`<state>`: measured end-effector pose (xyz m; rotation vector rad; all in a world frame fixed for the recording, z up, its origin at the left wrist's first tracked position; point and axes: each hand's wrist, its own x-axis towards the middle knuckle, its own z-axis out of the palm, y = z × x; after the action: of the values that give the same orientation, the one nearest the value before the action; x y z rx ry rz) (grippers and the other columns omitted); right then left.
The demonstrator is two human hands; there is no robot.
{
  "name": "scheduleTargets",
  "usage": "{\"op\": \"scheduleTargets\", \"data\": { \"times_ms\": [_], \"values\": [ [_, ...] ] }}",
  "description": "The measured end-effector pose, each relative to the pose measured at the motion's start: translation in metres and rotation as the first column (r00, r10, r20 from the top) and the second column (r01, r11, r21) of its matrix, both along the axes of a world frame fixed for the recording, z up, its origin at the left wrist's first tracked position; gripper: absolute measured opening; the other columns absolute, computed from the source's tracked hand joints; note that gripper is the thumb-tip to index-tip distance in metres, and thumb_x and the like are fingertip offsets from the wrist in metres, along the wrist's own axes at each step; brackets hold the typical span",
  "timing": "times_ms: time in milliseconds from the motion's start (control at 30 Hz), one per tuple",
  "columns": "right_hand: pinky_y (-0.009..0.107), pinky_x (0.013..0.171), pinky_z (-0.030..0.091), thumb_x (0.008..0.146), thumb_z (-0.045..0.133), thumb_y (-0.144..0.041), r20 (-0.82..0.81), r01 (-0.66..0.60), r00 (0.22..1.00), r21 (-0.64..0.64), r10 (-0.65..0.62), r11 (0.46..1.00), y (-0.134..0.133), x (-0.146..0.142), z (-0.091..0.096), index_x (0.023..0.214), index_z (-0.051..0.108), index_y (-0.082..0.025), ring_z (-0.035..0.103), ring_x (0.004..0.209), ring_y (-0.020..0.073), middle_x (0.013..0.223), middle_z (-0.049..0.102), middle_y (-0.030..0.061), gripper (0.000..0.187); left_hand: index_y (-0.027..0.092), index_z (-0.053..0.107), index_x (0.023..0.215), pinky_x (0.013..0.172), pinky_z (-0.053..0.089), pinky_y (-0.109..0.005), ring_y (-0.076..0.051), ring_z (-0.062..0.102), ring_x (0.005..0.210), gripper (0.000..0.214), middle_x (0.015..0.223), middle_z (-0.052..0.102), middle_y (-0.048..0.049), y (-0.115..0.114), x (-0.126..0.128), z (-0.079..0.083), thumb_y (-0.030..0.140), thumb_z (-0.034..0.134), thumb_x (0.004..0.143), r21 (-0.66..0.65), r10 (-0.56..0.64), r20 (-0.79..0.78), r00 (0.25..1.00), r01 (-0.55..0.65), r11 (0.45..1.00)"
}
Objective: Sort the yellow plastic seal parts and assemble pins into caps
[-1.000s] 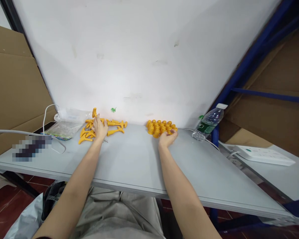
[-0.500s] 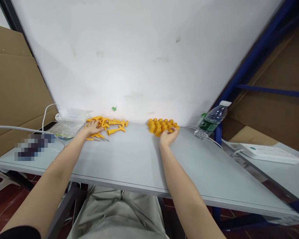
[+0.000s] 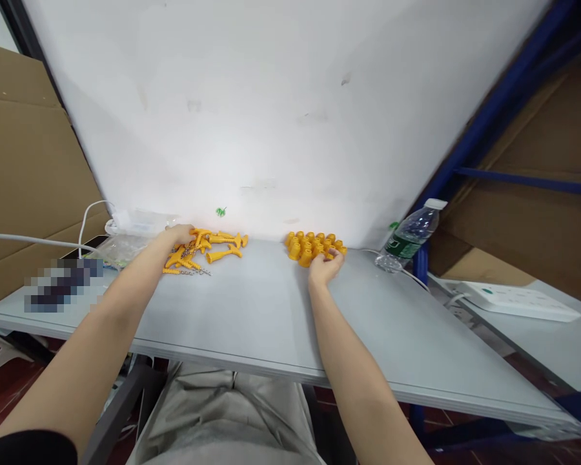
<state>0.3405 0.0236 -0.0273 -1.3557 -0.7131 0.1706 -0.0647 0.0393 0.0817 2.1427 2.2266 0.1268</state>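
Observation:
A loose pile of long yellow plastic pieces (image 3: 213, 248), some with small metal chains, lies at the back of the grey table (image 3: 261, 310). My left hand (image 3: 177, 235) rests on the pile's left edge with its fingers bent down into the pieces; what they grip is hidden. To the right stands a tight cluster of small yellow cap-like pieces (image 3: 310, 244). My right hand (image 3: 325, 266) is at the cluster's near right edge, fingers curled round one of the caps.
A clear plastic bag (image 3: 126, 244) and a white cable (image 3: 84, 219) lie left of the pile. A water bottle (image 3: 409, 234) lies at the back right. A white power strip (image 3: 513, 300) sits on the neighbouring table. A white board rises behind; cardboard on both sides.
My left hand has slid from the middle of the long-piece pile to its left edge and its fingers have bent. My right hand has stayed at the cap cluster.

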Motion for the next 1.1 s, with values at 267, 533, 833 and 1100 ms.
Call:
{"op": "scheduleTargets", "data": {
  "times_ms": [267,533,833,1100],
  "values": [
    [0.063,0.101,0.035,0.074,0.045,-0.022,0.002,0.022,1.000,0.060,-0.022,0.998,0.003,0.001,-0.005,0.095,0.046,-0.025,0.056,0.104,0.0257,0.109,0.054,0.0062,0.021,0.019,0.059,0.128,0.106,0.034,-0.047,-0.028,0.054,0.123,0.044,0.133,0.060,-0.0132,-0.016,0.031,0.013,0.027,0.042,0.088,0.070,-0.083,-0.164,0.983,0.096,0.993],
    [0.055,0.095,0.041,0.076,0.046,-0.022,0.089,0.036,0.995,0.201,-0.055,0.979,-0.001,-0.007,0.008,0.095,0.048,-0.024,0.057,0.085,0.0204,0.100,0.055,0.0048,0.019,0.017,0.068,0.108,0.093,0.045,-0.036,-0.029,0.064,0.105,0.036,0.116,0.068,-0.0133,-0.039,0.088,-0.021,0.039,0.057,0.081,-0.040,-0.332,-0.049,0.942,0.330,0.943],
    [0.042,0.085,0.048,0.086,0.042,-0.032,0.509,-0.423,0.798,0.092,0.323,0.901,-0.024,-0.057,0.030,0.100,0.055,-0.019,0.060,0.089,0.0216,0.102,0.064,0.0114,0.023,0.016,0.065,0.080,0.084,0.048,-0.034,-0.023,0.065,0.090,0.019,0.088,0.070,-0.0082,-0.042,0.122,-0.051,0.033,0.057,0.083,0.299,-0.235,0.684,0.691,0.028,0.954],
    [0.039,0.090,0.049,0.089,0.048,-0.048,0.537,-0.815,0.342,-0.240,0.771,0.528,-0.046,-0.106,0.031,0.118,0.056,-0.020,0.062,0.101,0.0214,0.117,0.065,0.0124,0.041,0.018,0.061,0.092,0.090,0.047,-0.029,-0.015,0.061,0.101,0.025,0.104,0.066,-0.0052,-0.065,0.163,-0.056,0.032,0.071,0.074,0.262,-0.242,0.922,-0.303,0.025,0.965]
  ]
}}
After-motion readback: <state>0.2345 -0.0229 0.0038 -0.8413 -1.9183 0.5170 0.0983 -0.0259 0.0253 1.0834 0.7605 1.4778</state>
